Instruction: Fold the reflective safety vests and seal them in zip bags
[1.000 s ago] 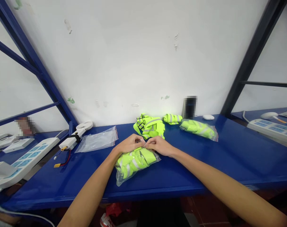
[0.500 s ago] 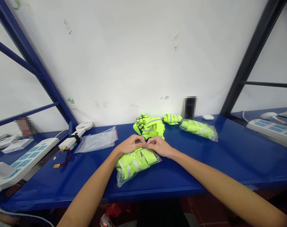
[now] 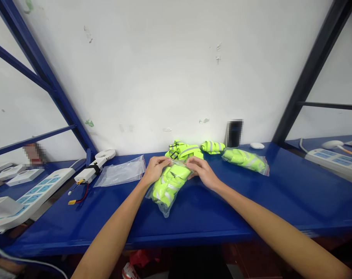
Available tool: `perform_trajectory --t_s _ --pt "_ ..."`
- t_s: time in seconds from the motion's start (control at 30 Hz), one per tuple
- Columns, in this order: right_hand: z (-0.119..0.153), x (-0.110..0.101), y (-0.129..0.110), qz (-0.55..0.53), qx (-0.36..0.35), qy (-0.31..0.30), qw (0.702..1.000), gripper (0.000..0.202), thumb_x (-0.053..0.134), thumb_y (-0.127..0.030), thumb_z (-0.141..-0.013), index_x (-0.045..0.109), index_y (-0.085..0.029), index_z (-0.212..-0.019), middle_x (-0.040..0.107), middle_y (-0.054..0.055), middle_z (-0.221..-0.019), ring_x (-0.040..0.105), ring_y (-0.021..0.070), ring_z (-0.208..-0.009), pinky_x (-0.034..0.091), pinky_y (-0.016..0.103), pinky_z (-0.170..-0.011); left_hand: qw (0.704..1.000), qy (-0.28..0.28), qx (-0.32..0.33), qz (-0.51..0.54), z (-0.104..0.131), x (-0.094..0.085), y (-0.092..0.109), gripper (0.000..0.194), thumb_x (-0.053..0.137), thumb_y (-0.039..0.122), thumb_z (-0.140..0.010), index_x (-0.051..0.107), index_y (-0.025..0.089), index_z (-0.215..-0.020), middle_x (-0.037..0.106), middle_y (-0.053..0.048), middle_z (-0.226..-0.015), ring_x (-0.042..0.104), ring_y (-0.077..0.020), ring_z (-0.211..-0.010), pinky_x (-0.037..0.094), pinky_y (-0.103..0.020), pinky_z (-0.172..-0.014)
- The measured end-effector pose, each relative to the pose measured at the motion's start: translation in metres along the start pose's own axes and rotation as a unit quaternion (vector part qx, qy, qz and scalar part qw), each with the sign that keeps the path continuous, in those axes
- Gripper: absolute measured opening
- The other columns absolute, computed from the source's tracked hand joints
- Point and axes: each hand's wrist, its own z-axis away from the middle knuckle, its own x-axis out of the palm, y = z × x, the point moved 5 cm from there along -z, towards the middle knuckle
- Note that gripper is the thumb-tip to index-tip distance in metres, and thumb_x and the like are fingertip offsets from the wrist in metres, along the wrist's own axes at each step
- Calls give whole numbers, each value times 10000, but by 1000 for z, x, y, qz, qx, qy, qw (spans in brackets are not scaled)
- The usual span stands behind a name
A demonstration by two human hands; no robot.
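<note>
A clear plastic bag with a folded yellow-green reflective vest inside hangs between my two hands over the blue table. My left hand pinches the top left corner of the bag. On the opposite corner, my right hand has its fingers closed on the bag's edge. Just behind the hands lies a loose yellow-green vest, partly hidden by them. To its right are a rolled vest and another bagged vest.
Flat clear bags lie left of my hands, beside a small white fan and a battery pack with wires. A dark blurred object leans on the wall. Power strips are at both sides.
My hands have moved apart along the bag's top edge. The bag has turned, its bottom end now pointing more toward me, and it has shifted slightly away from the table's front.
</note>
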Motion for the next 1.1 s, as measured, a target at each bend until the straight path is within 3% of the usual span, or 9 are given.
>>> perform_trajectory --t_s 0.13,0.37,0.5,0.67,0.93,1.0,1.1 --pt "1 3 -5 31 -40 -17 999 406 670 -452 -745 578 -193 -1043 614 52 -989 601 192 -844 565 288 -622 991 121 49 2 6 -7 9 361 535 442 -859 708 130 -914 709 -46 -809 626 -187 -782 467 -259 -723" --pt "6 1 -14 156 -133 19 979 329 601 -369 -823 633 -193 -1100 623 75 -1095 590 207 -922 510 278 -695 957 214 160 -117 28 0 36 278 461 353 -926 672 172 -935 701 -51 -865 629 -171 -800 467 -272 -789" --pt "10 0 -22 243 -183 17 953 217 557 -356 -852 660 -183 -935 611 71 -959 567 186 -829 465 261 -656 944 203 200 -164 34 9 41 267 430 323 -934 656 184 -901 692 -62 -879 617 -180 -830 463 -292 -804" --pt "13 2 -31 271 -215 -6 938 302 512 -416 -900 628 -175 -761 598 71 -943 563 186 -829 438 283 -748 932 209 228 -190 37 14 43 248 415 285 -942 633 181 -885 682 -64 -855 609 -169 -807 464 -287 -781" --pt "14 4 -33 283 -275 -42 918 312 497 -403 -922 587 -173 -731 576 74 -944 552 187 -854 430 308 -788 897 216 340 -183 44 20 52 147 473 168 -907 618 171 -885 675 -41 -802 596 -144 -733 463 -271 -705" --pt "14 4 -34 285 -274 -38 918 293 504 -368 -924 584 -172 -721 572 68 -931 551 177 -845 428 301 -778 904 208 336 -166 43 22 54 119 502 168 -891 619 172 -869 667 -35 -790 596 -142 -730 462 -270 -703" --pt "12 5 -35 286 -258 -25 922 289 491 -319 -930 584 -171 -700 575 57 -898 558 163 -823 428 285 -754 941 170 279 -94 37 24 53 60 627 220 -819 604 170 -843 662 -37 -831 617 -153 -782 476 -278 -756"
